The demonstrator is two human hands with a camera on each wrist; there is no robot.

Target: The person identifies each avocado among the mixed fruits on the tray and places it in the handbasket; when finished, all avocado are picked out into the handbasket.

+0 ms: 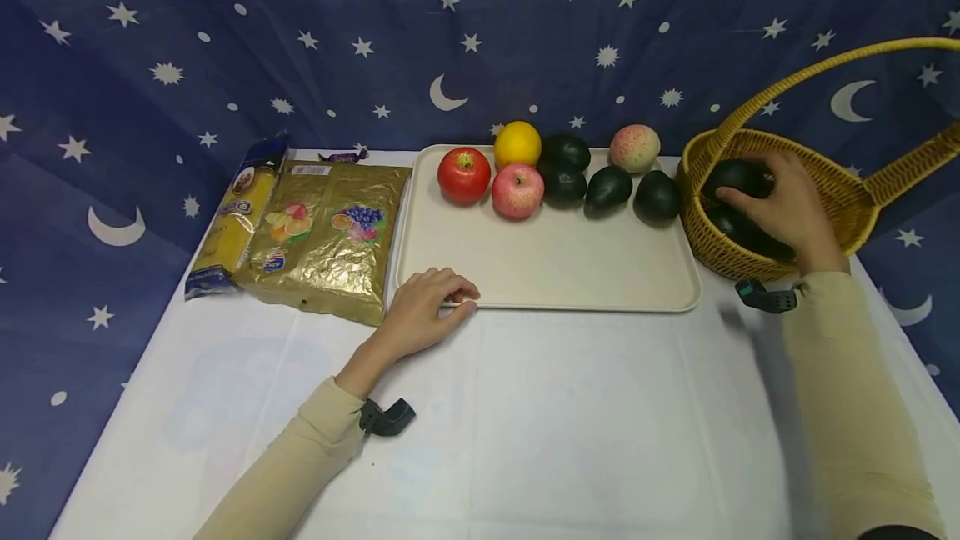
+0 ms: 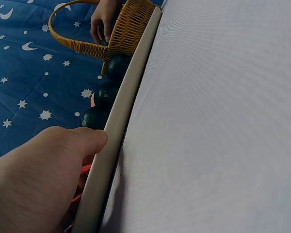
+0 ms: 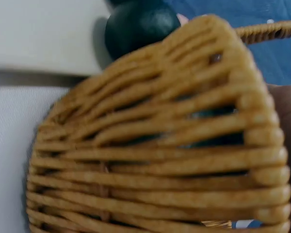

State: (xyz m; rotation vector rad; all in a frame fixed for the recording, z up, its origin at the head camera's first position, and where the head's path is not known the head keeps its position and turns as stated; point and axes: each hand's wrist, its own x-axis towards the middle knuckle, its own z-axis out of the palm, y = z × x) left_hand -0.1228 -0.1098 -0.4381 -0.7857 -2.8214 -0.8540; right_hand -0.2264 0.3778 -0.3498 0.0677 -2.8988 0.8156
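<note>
My right hand (image 1: pixel 795 202) reaches into the wicker basket (image 1: pixel 858 211) and grips a dark green avocado (image 1: pixel 738 179) between thumb and fingers. Another avocado (image 1: pixel 750 233) lies beneath it in the basket. In the right wrist view the basket's woven wall (image 3: pixel 174 170) hides most of that hand. My left hand (image 1: pixel 427 307) rests loosely at the front left edge of the beige tray (image 1: pixel 555 265), its thumb by the rim (image 2: pixel 117 121). Along the tray's back are a tomato (image 1: pixel 463 177), an orange (image 1: pixel 517 144), an apple (image 1: pixel 517 191), a peach (image 1: pixel 635 148) and several avocados (image 1: pixel 657 197).
Left of the tray lie a gold foil bag (image 1: pixel 330 232) and a pack of spaghetti (image 1: pixel 236 219), with a small purple-wrapped candy (image 1: pixel 345 157) behind. The basket's tall handle (image 1: pixel 832 73) arches above its opening. A starry blue cloth (image 1: pixel 480 48) hangs behind the white table (image 1: pixel 570 423).
</note>
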